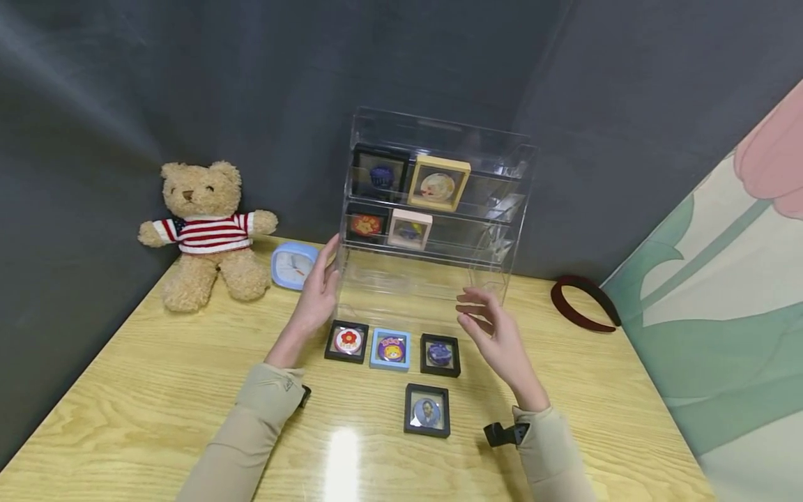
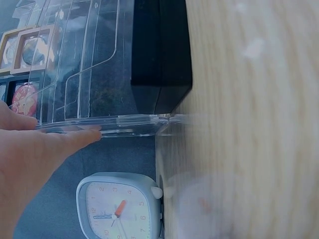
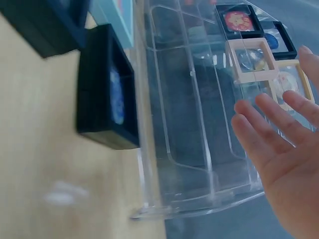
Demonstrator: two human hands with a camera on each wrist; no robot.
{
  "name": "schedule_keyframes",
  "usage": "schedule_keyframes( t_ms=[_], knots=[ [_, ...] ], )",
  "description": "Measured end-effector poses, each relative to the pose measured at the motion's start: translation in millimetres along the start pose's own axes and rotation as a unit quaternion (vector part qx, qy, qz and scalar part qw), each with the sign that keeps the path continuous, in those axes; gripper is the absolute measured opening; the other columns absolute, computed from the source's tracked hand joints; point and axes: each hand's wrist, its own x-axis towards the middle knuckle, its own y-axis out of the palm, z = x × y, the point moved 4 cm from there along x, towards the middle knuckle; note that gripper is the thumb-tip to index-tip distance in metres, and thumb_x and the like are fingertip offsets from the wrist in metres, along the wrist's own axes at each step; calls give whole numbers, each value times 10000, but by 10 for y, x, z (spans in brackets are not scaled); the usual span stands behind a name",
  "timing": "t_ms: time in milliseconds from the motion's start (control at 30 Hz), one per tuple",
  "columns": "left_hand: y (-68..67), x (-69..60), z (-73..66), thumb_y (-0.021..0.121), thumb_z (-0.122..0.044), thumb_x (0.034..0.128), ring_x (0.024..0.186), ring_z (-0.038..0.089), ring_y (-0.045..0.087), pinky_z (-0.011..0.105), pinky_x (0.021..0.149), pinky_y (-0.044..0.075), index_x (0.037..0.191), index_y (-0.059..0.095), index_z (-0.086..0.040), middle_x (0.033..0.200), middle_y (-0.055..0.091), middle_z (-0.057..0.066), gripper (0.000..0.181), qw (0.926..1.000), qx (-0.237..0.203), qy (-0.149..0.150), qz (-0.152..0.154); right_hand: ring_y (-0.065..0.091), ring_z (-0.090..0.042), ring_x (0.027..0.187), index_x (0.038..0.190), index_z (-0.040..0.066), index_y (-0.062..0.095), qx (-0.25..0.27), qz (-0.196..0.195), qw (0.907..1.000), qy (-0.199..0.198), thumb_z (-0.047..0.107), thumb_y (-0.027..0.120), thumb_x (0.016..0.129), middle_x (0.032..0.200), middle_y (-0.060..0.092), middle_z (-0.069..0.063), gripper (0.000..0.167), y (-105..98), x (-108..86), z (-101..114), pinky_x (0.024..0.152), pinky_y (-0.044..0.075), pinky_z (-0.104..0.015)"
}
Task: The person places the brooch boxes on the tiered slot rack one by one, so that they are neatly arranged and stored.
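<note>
A clear tiered rack stands on the table, with two framed badges on each of two tiers, among them a yellow frame and a pink frame. My left hand rests against the rack's left side, its fingers extended along the clear panel. Off the rack's lower right front, my right hand is held with loosely bent fingers and nothing in them; in the right wrist view this hand shows spread fingers. Three framed badges lie in a row before the rack, including a blue frame, with a black frame nearer.
A teddy bear in a striped shirt sits at the back left, beside a light blue clock. A dark red headband lies at the right. Dark cloth hangs behind the table.
</note>
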Motion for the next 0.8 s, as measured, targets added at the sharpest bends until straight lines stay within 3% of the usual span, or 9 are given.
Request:
schedule_keyframes(
  t_ms=[467,633,800],
  knots=[
    [-2,-6,-24,293,153,1078,1564,475,270,494,1300,263,1711,203,-75,1761,155,184,678,10000,4,78,27,692,-335,1208,1485,-45,509,664,341,9970,214,-58,653,1028,1353,613,-329,479,68,-560,-186,967,603,-233],
    [2,-9,-12,294,146,1082,1568,470,266,492,1301,265,1713,204,-85,1762,156,177,678,10000,-12,28,27,688,-256,1216,1480,-140,472,998,637,9922,394,-95,651,1009,1373,579,-387,506,161,-776,-243,1018,583,-247],
    [-6,-14,-8,295,151,1079,1569,474,261,480,1302,270,1716,201,-93,1764,154,172,688,10000,-52,20,3,672,-257,1249,1492,-122,487,1243,963,9855,639,-64,683,999,1421,578,-341,533,273,-929,-285,1074,554,-280]
  ],
)
